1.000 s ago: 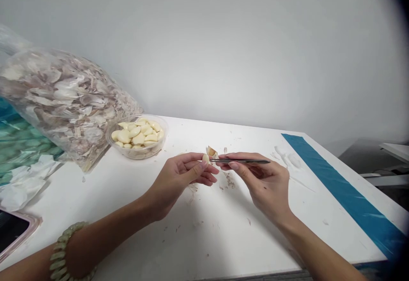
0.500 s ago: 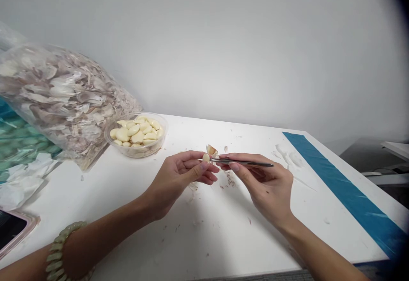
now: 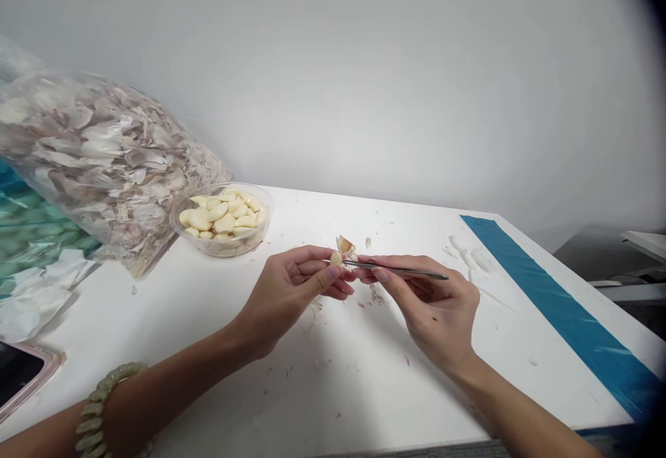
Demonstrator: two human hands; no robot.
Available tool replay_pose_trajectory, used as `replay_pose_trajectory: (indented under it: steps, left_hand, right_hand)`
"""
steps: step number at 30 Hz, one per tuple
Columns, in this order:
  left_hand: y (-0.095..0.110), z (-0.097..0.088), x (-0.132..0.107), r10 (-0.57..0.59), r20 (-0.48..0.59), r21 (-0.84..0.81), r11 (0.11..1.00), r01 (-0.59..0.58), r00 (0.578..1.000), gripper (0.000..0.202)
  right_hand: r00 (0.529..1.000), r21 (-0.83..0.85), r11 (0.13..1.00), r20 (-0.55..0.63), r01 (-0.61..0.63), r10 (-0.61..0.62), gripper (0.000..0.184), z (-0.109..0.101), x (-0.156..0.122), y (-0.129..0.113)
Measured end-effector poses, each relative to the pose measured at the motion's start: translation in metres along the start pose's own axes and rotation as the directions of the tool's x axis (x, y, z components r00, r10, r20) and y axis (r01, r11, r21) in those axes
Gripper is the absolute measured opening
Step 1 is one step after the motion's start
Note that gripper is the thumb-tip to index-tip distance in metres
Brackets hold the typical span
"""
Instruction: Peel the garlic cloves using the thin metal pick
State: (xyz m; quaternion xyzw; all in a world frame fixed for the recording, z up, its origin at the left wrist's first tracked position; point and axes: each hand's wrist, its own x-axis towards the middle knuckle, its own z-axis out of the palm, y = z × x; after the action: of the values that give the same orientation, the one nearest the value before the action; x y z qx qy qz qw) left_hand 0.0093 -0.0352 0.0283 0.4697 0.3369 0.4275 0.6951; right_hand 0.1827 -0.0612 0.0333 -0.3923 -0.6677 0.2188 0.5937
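Between the thumb and fingers of my left hand (image 3: 291, 291) is a small pale garlic clove (image 3: 336, 259). My right hand (image 3: 437, 305) pinches a pair of metal tweezers (image 3: 400, 270), whose tip points left and reaches the clove. Just behind the fingertips lies a brownish piece of garlic skin (image 3: 345, 244) on the white table (image 3: 234, 388). Small scraps of skin (image 3: 375, 295) are scattered under and around my hands.
To the left stands a clear round tub (image 3: 221, 246) of peeled garlic cloves. Beside it leans a large clear bag (image 3: 114, 159) full of garlic skins. Crumpled tissue (image 3: 41, 291) and a phone (image 3: 23, 378) lie at the left edge. Blue tape (image 3: 551, 298) runs along the right.
The tweezers and my right hand have dipped slightly, with the handle end a little lower and further right. The clove has turned slightly in my left fingers.
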Motion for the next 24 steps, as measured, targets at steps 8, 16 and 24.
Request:
replay_pose_trajectory:
  steps: [8, 16, 24]
  left_hand:
    - [-0.0003, 0.0006, 0.0002, -0.012, -0.017, -0.017, 1.000, 0.011, 1.000, 0.028]
    - [-0.0011, 0.0010, -0.0009, -0.029, -0.019, -0.047, 0.998, 0.028, 0.999, 0.032]
    - [0.0000, 0.0018, 0.0000, -0.039, 0.037, -0.079, 0.996, 0.042, 0.999, 0.028]
  right_hand:
    - [1.000, -0.022, 0.999, -0.005, 0.025, -0.025, 0.022, 0.0004, 0.0001, -0.0002]
    - [0.999, -0.025, 0.999, 0.004, 0.045, -0.045, 0.023, -0.0003, 0.0003, -0.0013]
    - [0.999, -0.075, 0.996, -0.013, 0.042, -0.043, 0.020, -0.0005, 0.0006, -0.0021]
